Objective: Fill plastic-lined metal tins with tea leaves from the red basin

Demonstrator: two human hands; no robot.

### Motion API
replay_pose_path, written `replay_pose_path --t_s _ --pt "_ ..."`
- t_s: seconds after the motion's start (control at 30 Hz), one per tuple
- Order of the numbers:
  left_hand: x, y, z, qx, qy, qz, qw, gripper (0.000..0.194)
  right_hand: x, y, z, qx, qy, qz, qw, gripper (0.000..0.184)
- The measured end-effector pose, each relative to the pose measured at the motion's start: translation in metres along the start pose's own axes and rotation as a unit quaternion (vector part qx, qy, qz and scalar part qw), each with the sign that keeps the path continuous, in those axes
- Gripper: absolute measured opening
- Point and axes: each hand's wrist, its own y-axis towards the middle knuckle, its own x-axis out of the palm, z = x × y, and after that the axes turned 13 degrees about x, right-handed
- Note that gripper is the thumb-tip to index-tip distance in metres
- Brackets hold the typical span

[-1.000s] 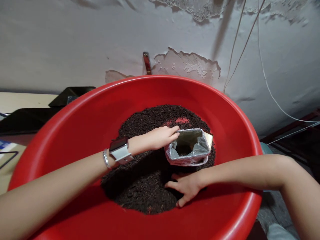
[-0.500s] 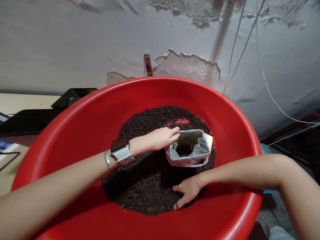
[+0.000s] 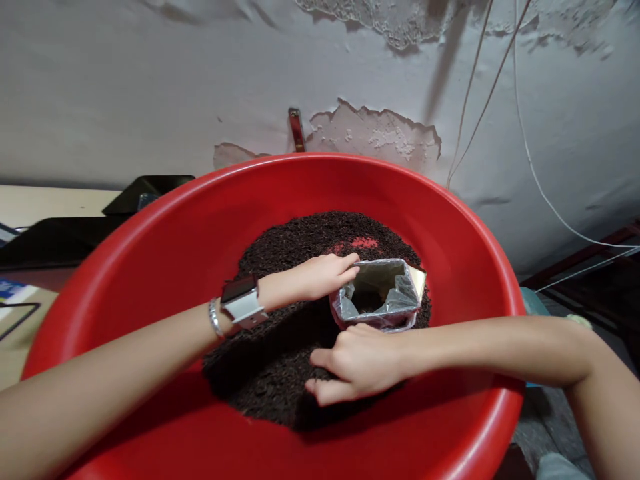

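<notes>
A big red plastic basin [image 3: 165,220] holds a heap of dark loose tea-like granules [image 3: 295,247]. An open foil-lined pouch [image 3: 379,294] stands in the heap, mouth up. My left hand [image 3: 324,275], with a watch and a bracelet on the wrist, pinches the pouch's left rim. My right hand [image 3: 356,363] is raised just above the heap in front of the pouch, fingers curled together and cupped; whether granules lie in it is hidden.
A peeling white wall [image 3: 150,87] rises right behind the basin, with thin wires [image 3: 530,160] hanging at the right. Dark flat objects [image 3: 55,240] lie on a table at the left. A dark-red frame [image 3: 600,240] shows at the far right.
My right hand has lifted out of the granules at the heap's near edge and moved up and left toward the pouch's mouth, its fingers closing. My left hand and the pouch stayed put.
</notes>
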Motion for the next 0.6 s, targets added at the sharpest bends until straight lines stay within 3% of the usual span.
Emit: replay_pose_path --t_s 0.33,0.6 --pt "0.013 0.005 -0.015 0.005 0.012 0.0 1.0 0.033 -0.048 -0.008 0.016 0.073 -0.053 0.212 0.973 0.039" --pt "0.008 0.001 -0.012 0.001 -0.003 -0.015 1.0 0.031 -0.055 -0.005 0.021 0.172 -0.093 0.215 0.957 0.036"
